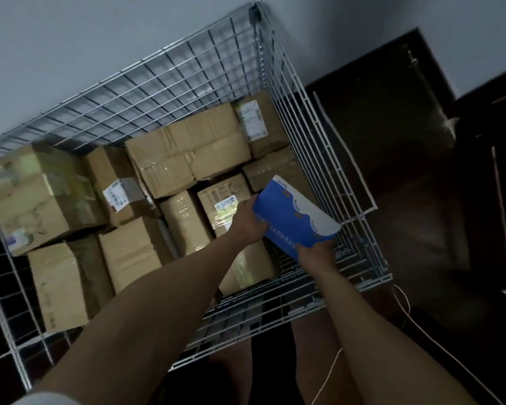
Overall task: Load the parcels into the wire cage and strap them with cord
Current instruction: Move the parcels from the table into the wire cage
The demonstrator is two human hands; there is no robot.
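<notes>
Now flat blue pkg [287,217], wire cage [170,83]

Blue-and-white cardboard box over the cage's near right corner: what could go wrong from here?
1. The blue-and-white cardboard box, tilted between left hand and right hand, may wedge between the brown cardboard parcels and the silver wire cage wall.
2. The thin pale cord trails on the floor by the person's legs; it could snag a foot.

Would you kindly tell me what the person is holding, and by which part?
A blue and white parcel, in both hands: the left hand grips its left edge, the right hand its near end.
</notes>
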